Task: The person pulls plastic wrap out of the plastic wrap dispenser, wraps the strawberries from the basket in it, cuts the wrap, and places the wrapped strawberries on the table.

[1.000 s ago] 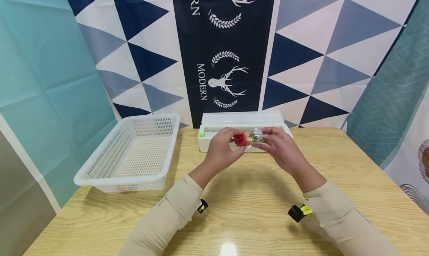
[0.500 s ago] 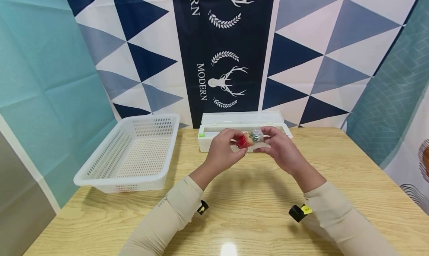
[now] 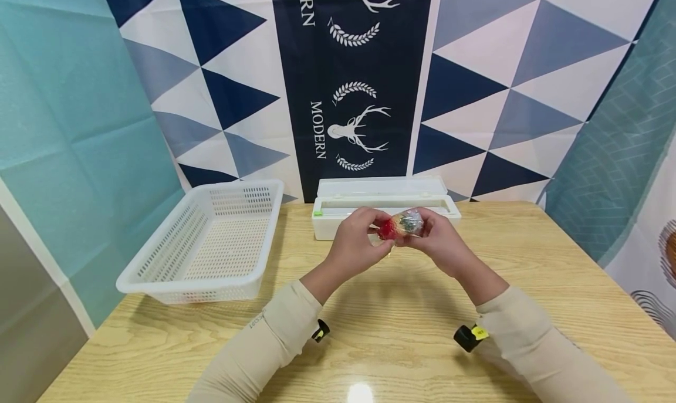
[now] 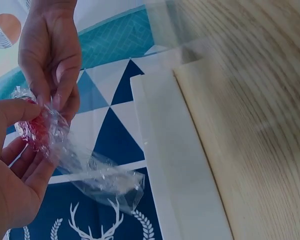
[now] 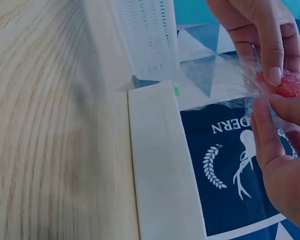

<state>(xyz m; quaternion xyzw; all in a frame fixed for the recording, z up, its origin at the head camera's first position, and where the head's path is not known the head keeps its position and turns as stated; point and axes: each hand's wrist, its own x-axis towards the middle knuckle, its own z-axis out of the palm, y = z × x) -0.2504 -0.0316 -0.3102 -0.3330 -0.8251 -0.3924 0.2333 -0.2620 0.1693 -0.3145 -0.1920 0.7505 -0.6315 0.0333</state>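
A strawberry (image 3: 397, 225), red at one end and pale and green at the other, is wrapped in clear plastic film above the table. My left hand (image 3: 352, 243) pinches its red end between thumb and fingers. At the green end my right hand (image 3: 442, 244) grips the wrapped fruit. In the left wrist view a loose tail of clear film (image 4: 107, 175) trails from it. The right wrist view also shows film (image 5: 215, 82) stretching off to one side. Fingers cover parts of the strawberry.
Behind the hands stands a long white box (image 3: 326, 229) with its lid (image 3: 382, 186) raised. A white perforated basket (image 3: 198, 285) is at the left on the wooden table (image 3: 391, 344). Small black devices (image 3: 467, 337) sit under both wrists. Patterned cloth (image 3: 465, 92) hangs behind.
Both hands have come slightly lower and nearer. My right fingers have closed in around the green end of the wrapped strawberry, which has shifted a little to the right.
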